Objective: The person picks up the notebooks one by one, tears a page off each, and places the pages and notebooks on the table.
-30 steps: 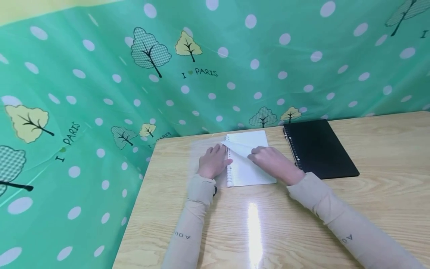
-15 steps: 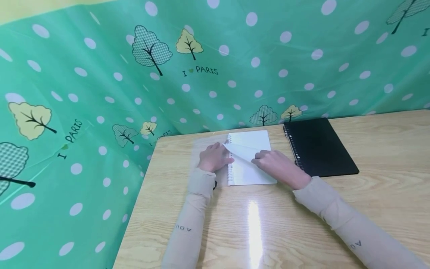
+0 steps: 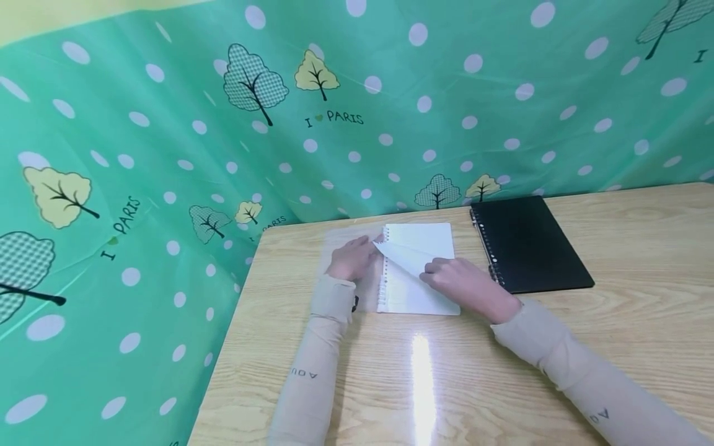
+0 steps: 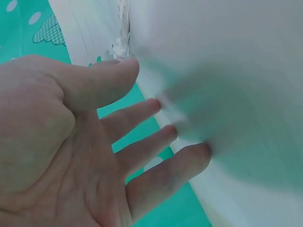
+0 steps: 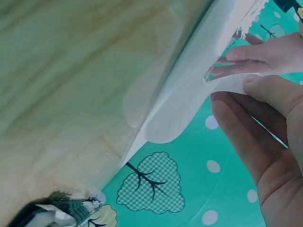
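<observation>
The head view is bright and fairly even, one long white glare streak [image 3: 422, 384] striking the bench [image 3: 251, 371]; fine detail washes out on the open spiral notebook [image 3: 418, 291]. The left wrist view is greyer, soft dark smudges, shadow or reflection, blurring the pale sheet [image 4: 246, 47] beside the left hand [image 4: 90, 146]. In the right wrist view, wood grain looks hazy, the tree-print cloth [image 5: 203, 165] crisper.

Right sleeve [image 3: 599, 387] cut off, 4 o'clock. Dark bit [image 3: 355, 303], left cuff [image 3: 333, 297]: too small for me to tell. Right hand [image 3: 460, 282] hides some page [image 3: 407, 258].
</observation>
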